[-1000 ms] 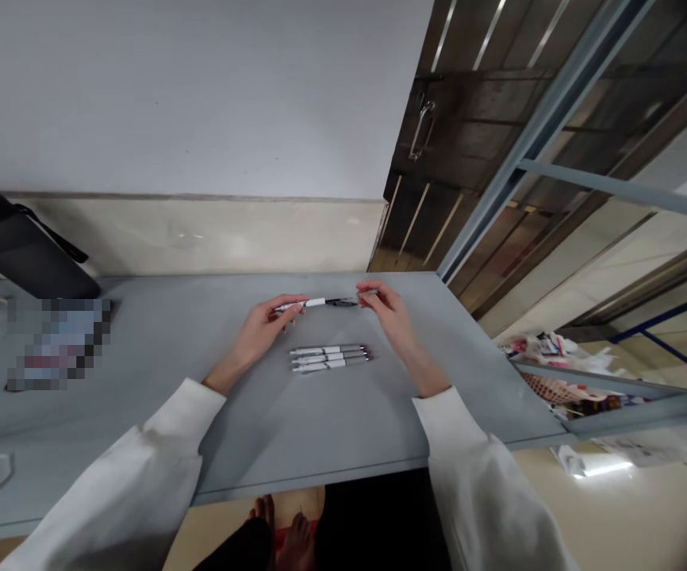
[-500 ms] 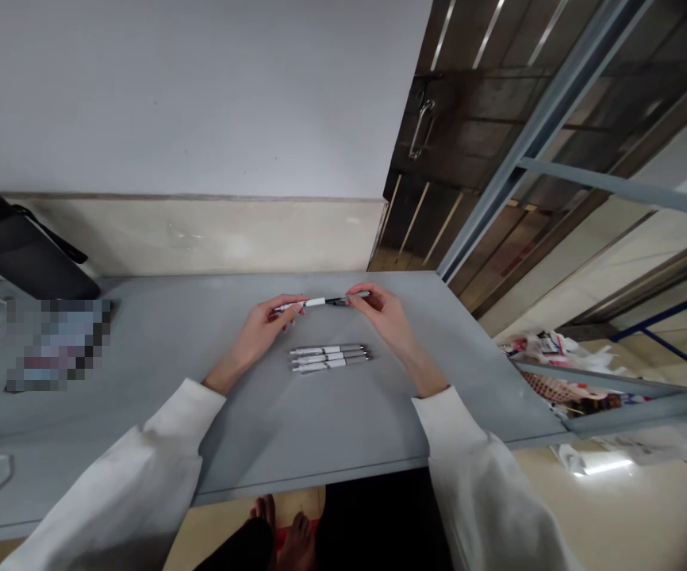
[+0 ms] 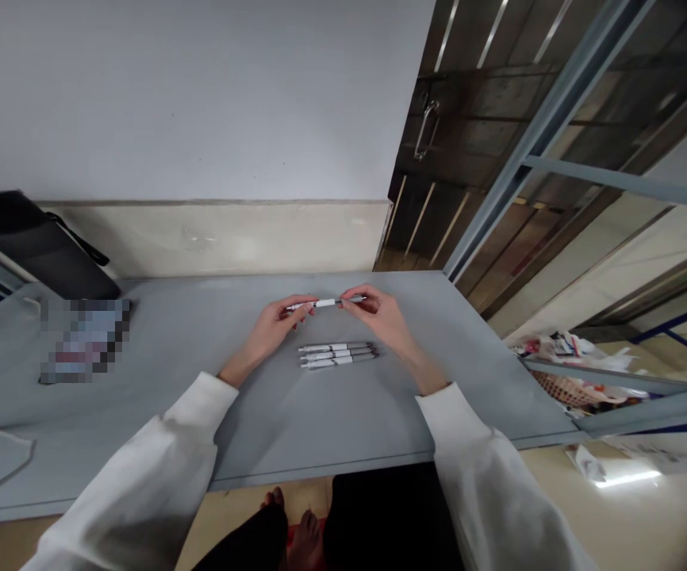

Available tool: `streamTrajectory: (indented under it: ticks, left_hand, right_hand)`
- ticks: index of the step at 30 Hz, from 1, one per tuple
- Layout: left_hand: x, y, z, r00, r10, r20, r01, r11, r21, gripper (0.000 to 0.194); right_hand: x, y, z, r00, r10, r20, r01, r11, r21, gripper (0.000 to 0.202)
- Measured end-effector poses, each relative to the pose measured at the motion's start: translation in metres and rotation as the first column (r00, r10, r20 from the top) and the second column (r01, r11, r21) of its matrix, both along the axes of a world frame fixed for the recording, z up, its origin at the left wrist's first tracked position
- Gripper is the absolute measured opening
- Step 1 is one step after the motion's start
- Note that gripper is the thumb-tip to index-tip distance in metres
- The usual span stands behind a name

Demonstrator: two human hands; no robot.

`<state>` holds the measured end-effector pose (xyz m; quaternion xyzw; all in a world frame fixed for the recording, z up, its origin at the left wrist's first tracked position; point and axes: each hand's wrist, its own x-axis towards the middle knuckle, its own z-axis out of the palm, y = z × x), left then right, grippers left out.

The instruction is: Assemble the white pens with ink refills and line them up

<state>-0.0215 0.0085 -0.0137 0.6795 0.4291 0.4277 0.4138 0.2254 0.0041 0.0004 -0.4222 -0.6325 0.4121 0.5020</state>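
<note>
Grey bench (image 3: 296, 428) seen from above, two white sleeves reaching in from its near edge. Mid-bench, three white pens (image 3: 337, 356) lying side by side. Just beyond, left hand (image 3: 272, 329) and right hand (image 3: 379, 317) pinching opposite ends of a fourth pen (image 3: 325, 302), held level above the surface. Black bag (image 3: 40, 246) at the far left corner.

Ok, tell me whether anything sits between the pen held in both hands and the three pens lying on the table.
Nothing visible does. The held pen is pinched at its ends by the left hand and right hand, and only bare grey table lies between it and the three pens nearer the person.
</note>
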Motion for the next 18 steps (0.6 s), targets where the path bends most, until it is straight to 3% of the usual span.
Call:
streamTrajectory:
  ticks: [18]
  left_hand:
    - [0.0048, -0.0062, 0.0045, 0.997, -0.034, -0.066, 0.037, 0.999, 0.038, 0.039]
  right_hand:
    - [0.0032, -0.0013, -0.0009, 0.999, -0.008, 0.053, 0.011, 0.999, -0.043, 0.036]
